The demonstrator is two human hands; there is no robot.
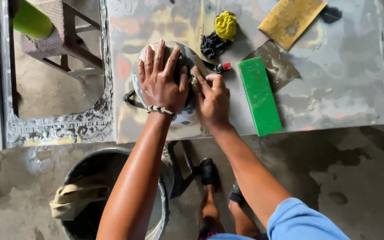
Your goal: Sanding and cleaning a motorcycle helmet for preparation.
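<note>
Lying under both hands (185, 86), round grey piece (183, 116) on worktable (343, 84)

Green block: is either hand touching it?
No. The green block lies clear to the right of the right hand; both hands, left hand too, rest on the round helmet-like object.

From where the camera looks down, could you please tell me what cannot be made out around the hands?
- Round grey object: mostly hidden under left hand and right hand.
- What the right fingers pinch: too small.
- Bucket contents: covered by the left forearm.
- Green cylinder: cut off by top edge.
</note>
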